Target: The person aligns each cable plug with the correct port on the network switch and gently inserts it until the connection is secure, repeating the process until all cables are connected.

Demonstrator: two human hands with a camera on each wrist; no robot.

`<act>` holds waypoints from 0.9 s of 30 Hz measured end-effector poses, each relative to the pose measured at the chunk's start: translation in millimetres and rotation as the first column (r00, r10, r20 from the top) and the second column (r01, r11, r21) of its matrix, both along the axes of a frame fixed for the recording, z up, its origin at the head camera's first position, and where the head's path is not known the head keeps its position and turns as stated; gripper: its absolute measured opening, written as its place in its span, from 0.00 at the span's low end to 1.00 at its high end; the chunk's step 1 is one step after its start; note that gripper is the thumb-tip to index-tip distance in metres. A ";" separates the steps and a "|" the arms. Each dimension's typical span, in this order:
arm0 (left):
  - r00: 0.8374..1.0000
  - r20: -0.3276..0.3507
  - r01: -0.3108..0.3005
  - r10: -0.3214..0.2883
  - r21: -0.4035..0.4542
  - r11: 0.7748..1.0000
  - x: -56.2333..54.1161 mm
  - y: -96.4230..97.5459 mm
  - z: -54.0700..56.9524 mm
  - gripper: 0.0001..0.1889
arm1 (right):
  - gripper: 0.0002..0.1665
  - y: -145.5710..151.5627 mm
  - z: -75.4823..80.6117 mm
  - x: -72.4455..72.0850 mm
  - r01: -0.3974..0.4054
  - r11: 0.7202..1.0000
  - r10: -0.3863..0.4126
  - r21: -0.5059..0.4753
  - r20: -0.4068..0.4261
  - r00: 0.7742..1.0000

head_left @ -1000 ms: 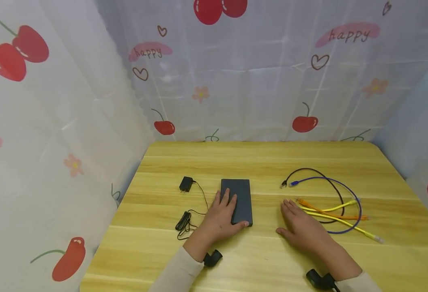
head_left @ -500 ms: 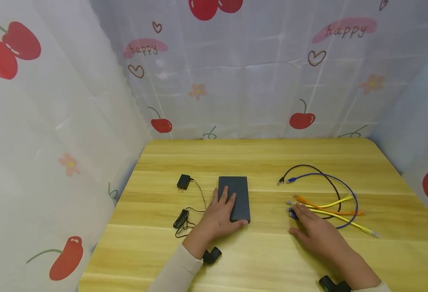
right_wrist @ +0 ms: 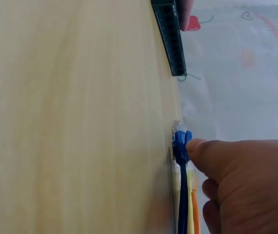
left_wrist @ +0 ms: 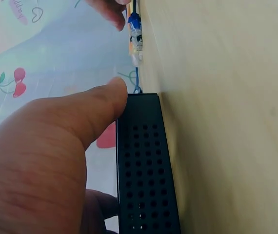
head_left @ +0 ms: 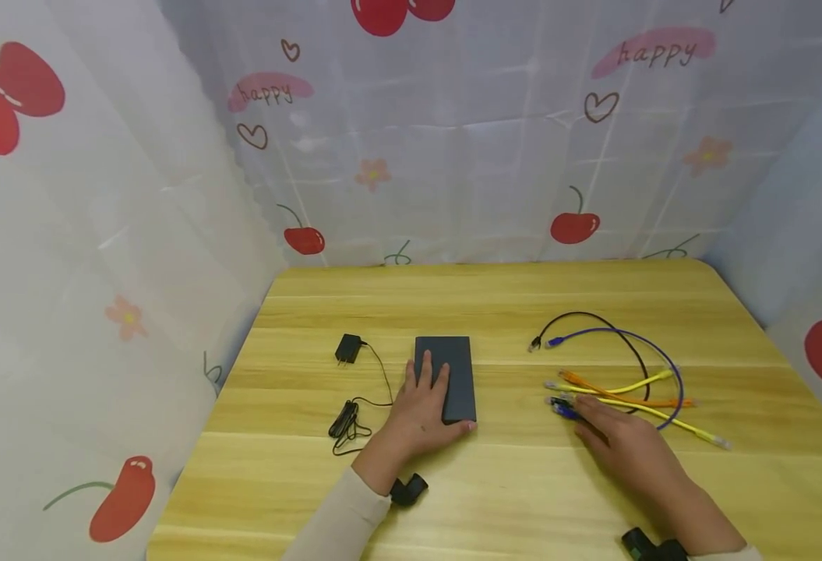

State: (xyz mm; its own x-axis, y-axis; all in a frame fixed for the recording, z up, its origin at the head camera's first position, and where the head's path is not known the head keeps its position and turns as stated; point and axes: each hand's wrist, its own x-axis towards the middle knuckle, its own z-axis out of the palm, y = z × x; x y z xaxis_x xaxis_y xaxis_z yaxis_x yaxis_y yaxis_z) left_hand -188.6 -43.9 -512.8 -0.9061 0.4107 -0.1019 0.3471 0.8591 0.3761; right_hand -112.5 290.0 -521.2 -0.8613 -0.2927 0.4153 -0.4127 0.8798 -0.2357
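The head view shows the left hand (head_left: 421,421) laid over a flat dark box (head_left: 461,378), fingers spread and straight, thumb reaching to its near right corner; this grip is wide and rests from above. The right hand (head_left: 631,444) has a loose grip, fingers fairly straight over the gathered plugs (head_left: 562,408), thumb apart from them; in the right wrist view a blue plug (right_wrist: 180,146) sits at its thumb tip, touching or just beside, I cannot tell which. The box lies left of the right hand, its long axis running roughly straight away from the person, a holed short side facing them. A stretch of surface (head_left: 502,483) separates its right edge from the cables, and more reaches to the far edge. The gathered plugs point left, towards the box; the orange cable (head_left: 652,403) and yellow cables (head_left: 691,429) run mostly sideways, with the blue cable (head_left: 680,380) and black cable (head_left: 579,313) looping beyond. Left of the box lie a black adapter (head_left: 348,348) and bundled cord (head_left: 343,421).
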 end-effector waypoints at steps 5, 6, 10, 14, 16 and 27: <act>1.000 -0.003 -0.008 0.008 -0.002 1.000 -0.1 1.6 -2.4 0.58 | 0.25 -0.6 -3.2 0.7 0.000 1.000 0.000 -0.026 -0.018 1.000; 1.000 -0.003 -0.008 0.008 -0.005 1.000 -0.2 1.9 -2.7 0.58 | 0.25 -0.6 -3.9 0.9 0.005 1.000 -0.005 -0.030 -0.008 1.000; 1.000 -0.008 -0.007 0.007 -0.012 1.000 -1.0 3.0 -3.8 0.58 | 0.26 -0.3 -5.9 1.4 0.030 0.999 -0.029 -0.041 0.034 0.999; 1.000 -0.013 -0.015 0.014 -0.026 1.000 -2.1 5.0 -4.5 0.60 | 0.25 1.3 -8.4 -1.1 0.043 0.998 -0.042 -0.035 0.047 0.998; 1.000 -0.015 -0.018 0.018 -0.029 0.999 -2.4 6.9 -4.6 0.61 | 0.25 2.2 -10.5 -2.9 0.047 0.998 -0.045 -0.037 0.041 0.998; 0.998 -0.036 -0.045 0.042 -0.092 0.995 -5.0 12.4 -8.7 0.66 | 0.21 -3.0 -21.2 -13.7 0.069 0.995 -0.071 -0.066 -0.037 0.997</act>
State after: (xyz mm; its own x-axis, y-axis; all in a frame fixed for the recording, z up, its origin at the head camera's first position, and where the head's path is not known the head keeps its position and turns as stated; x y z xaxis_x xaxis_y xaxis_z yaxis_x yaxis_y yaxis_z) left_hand -193.6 -31.6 -521.4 -0.9264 0.3611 -0.1067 0.3199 0.9043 0.2826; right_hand -126.2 287.0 -542.3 -0.8613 -0.2038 0.4654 -0.3608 0.8902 -0.2780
